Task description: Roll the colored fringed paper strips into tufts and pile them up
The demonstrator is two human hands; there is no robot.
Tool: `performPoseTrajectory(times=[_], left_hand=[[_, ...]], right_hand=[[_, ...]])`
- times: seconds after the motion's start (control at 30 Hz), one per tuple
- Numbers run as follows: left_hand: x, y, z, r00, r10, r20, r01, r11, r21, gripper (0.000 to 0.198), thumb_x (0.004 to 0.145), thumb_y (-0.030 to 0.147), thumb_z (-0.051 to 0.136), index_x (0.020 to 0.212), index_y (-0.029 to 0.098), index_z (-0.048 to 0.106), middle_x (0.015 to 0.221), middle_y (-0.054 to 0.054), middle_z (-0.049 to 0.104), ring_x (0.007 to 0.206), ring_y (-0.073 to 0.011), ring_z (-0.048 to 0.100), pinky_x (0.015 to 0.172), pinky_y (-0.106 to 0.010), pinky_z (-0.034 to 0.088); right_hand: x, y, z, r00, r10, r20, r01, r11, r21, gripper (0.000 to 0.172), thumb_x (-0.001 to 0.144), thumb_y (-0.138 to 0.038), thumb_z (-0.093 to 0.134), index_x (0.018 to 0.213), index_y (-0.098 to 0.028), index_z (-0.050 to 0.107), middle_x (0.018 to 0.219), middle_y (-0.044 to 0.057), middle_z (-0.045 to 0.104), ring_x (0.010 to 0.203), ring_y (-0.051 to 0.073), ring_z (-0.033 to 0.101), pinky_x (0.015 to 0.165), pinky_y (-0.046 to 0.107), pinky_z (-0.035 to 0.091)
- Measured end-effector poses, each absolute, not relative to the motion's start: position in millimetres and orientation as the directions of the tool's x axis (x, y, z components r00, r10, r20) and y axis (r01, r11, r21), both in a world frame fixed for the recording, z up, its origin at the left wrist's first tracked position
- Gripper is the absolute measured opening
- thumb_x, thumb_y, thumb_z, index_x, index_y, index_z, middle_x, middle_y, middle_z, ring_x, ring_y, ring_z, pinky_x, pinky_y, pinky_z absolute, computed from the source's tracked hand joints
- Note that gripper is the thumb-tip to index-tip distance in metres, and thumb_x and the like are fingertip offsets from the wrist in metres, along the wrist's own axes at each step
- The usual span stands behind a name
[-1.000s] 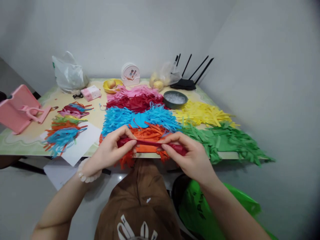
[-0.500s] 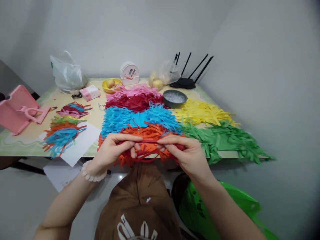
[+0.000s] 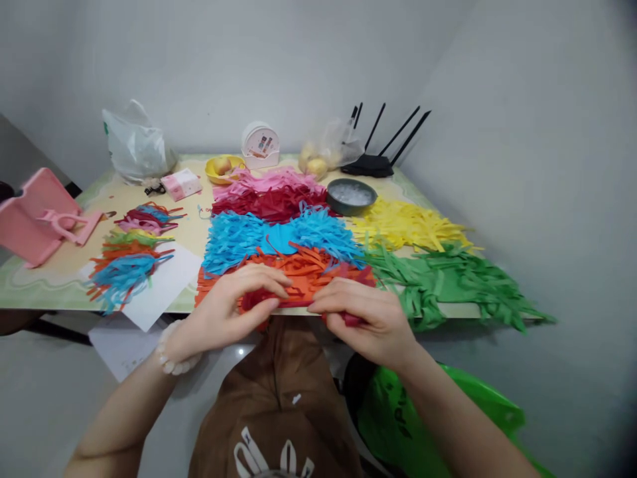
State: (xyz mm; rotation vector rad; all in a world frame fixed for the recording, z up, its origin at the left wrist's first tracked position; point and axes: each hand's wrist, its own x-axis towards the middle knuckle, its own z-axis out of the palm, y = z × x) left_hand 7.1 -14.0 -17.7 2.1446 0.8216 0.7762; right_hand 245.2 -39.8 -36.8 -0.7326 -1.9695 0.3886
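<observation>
My left hand and my right hand are both closed on a dark red fringed paper strip, pinching it between thumbs and fingers at the table's near edge. The strip lies over the orange fringed paper. Behind it lie blue fringed paper, dark red and pink fringe, yellow fringe and green fringe. A bead bracelet sits on my left wrist.
A grey bowl stands mid-table. A black router, fruit bag, yellow bowl, white plastic bag line the back. Finished coloured tassels on white paper and a pink stand are left. A green bag sits below.
Both hands have come closer together and lower toward the table edge, bunching the dark red strip that was stretched straight between them a second ago.
</observation>
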Motion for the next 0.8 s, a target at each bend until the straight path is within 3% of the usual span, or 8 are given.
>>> performPoseTrajectory(times=[0.13, 0.27, 0.37, 0.43, 0.5, 0.6, 0.7, 0.8], left_hand=[[21, -16, -18, 0.664, 0.724, 0.187, 0.316, -0.499, 0.807, 0.017, 0.093, 0.021, 0.057, 0.100, 0.017, 0.072, 0.096, -0.006, 0.077, 0.088, -0.0169, 0.069, 0.081, -0.025, 0.050], [24, -13, -20, 0.690, 0.708, 0.151, 0.305, -0.473, 0.826, 0.017, 0.094, 0.023, 0.057, 0.096, 0.016, 0.072, 0.090, -0.005, 0.076, 0.082, -0.0156, 0.068, 0.075, -0.023, 0.049], [22, -12, -22, 0.695, 0.697, 0.176, 0.350, -0.542, 0.764, 0.016, 0.095, 0.022, 0.055, 0.096, 0.016, 0.070, 0.090, -0.005, 0.074, 0.081, -0.0155, 0.067, 0.074, -0.024, 0.048], [20, -11, -27, 0.682, 0.690, 0.242, 0.424, -0.643, 0.637, 0.017, 0.096, 0.022, 0.053, 0.093, 0.016, 0.069, 0.088, -0.006, 0.073, 0.083, -0.0174, 0.066, 0.077, -0.027, 0.048], [19, -10, -35, 0.676, 0.641, 0.365, 0.496, -0.761, 0.418, 0.018, 0.097, 0.020, 0.050, 0.094, 0.017, 0.068, 0.087, -0.007, 0.073, 0.086, -0.0192, 0.065, 0.085, -0.033, 0.046], [17, -9, -46, 0.697, 0.425, 0.577, 0.474, -0.878, 0.074, 0.019, 0.096, 0.015, 0.050, 0.104, 0.021, 0.068, 0.090, -0.005, 0.075, 0.087, -0.0183, 0.065, 0.099, -0.042, 0.041], [17, -10, -54, 0.664, 0.203, 0.719, 0.403, -0.908, -0.115, 0.019, 0.096, 0.016, 0.054, 0.109, 0.020, 0.067, 0.093, -0.003, 0.078, 0.087, -0.0174, 0.066, 0.103, -0.043, 0.040], [18, -12, -60, 0.633, 0.153, 0.759, 0.411, -0.897, -0.162, 0.020, 0.097, 0.017, 0.052, 0.107, 0.018, 0.068, 0.094, -0.004, 0.079, 0.087, -0.0181, 0.068, 0.103, -0.043, 0.041]], right_hand=[[245, -40, -34, -0.416, 0.580, 0.700, 0.307, 0.814, -0.493, 0.031, 0.082, -0.002, 0.051, 0.089, -0.022, 0.073, 0.080, 0.005, 0.075, 0.073, 0.016, 0.071, 0.068, 0.028, 0.059], [248, -42, -37, -0.434, 0.557, 0.708, 0.321, 0.830, -0.457, 0.030, 0.082, -0.002, 0.053, 0.092, -0.022, 0.073, 0.082, 0.006, 0.075, 0.075, 0.016, 0.071, 0.070, 0.028, 0.060], [252, -45, -39, -0.440, 0.569, 0.694, 0.354, 0.821, -0.449, 0.031, 0.083, -0.003, 0.052, 0.094, -0.023, 0.073, 0.084, 0.005, 0.075, 0.076, 0.016, 0.071, 0.072, 0.028, 0.060], [256, -47, -36, -0.478, 0.629, 0.613, 0.384, 0.777, -0.498, 0.030, 0.085, -0.005, 0.054, 0.100, -0.023, 0.073, 0.091, 0.005, 0.077, 0.085, 0.017, 0.072, 0.077, 0.027, 0.059], [259, -48, -30, -0.510, 0.725, 0.463, 0.435, 0.682, -0.588, 0.030, 0.086, -0.012, 0.060, 0.112, -0.023, 0.071, 0.107, 0.006, 0.076, 0.099, 0.019, 0.071, 0.088, 0.030, 0.058], [257, -43, -23, -0.444, 0.861, 0.248, 0.471, 0.459, -0.753, 0.032, 0.090, -0.026, 0.063, 0.122, -0.023, 0.068, 0.121, 0.008, 0.072, 0.111, 0.023, 0.068, 0.099, 0.036, 0.052], [246, -34, -31, -0.512, 0.856, 0.071, 0.249, 0.227, -0.942, 0.026, 0.094, -0.038, 0.058, 0.100, -0.019, 0.074, 0.103, 0.008, 0.078, 0.097, 0.021, 0.071, 0.089, 0.033, 0.055], [231, -31, -52, -0.582, 0.813, -0.011, -0.024, -0.031, -0.999, 0.032, 0.089, -0.046, 0.064, 0.076, -0.017, 0.069, 0.072, 0.004, 0.075, 0.069, 0.016, 0.069, 0.072, 0.028, 0.054]])
